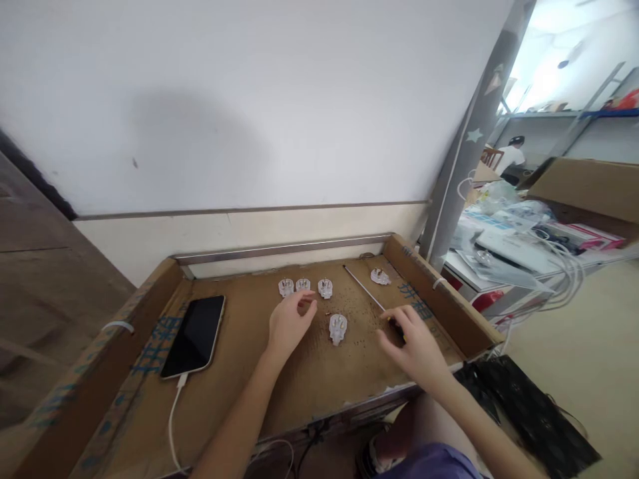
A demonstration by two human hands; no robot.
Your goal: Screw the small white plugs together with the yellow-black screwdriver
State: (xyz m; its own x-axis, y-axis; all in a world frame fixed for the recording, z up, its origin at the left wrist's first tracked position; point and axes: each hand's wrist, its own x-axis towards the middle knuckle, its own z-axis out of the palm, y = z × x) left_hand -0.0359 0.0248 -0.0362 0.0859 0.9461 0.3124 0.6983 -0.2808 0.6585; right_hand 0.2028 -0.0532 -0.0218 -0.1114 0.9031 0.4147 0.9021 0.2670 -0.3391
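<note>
My left hand (292, 322) hovers just in front of the back row of clear plugs, its thumb and curled fingers apart and nothing visible between them. Behind it stand a clear plug (285, 287), a second plug (303, 285) and a third plug (325, 288), metal pins showing. Another clear plug (338, 328) lies between my hands. On the right, a screwdriver (367, 291) lies with its thin shaft pointing back left. My right hand (414, 342) is over its dark and yellow handle, thumb and fingers apart; the hand partly hides the handle.
One more clear plug (380, 276) sits at the back right. A phone (194, 336) with a white cable lies left on the cardboard-lined table (294, 399). Cardboard walls edge both sides. Small dark bits are scattered mid-table. Rightward, a cluttered table (519, 233) and a seated person (512, 158).
</note>
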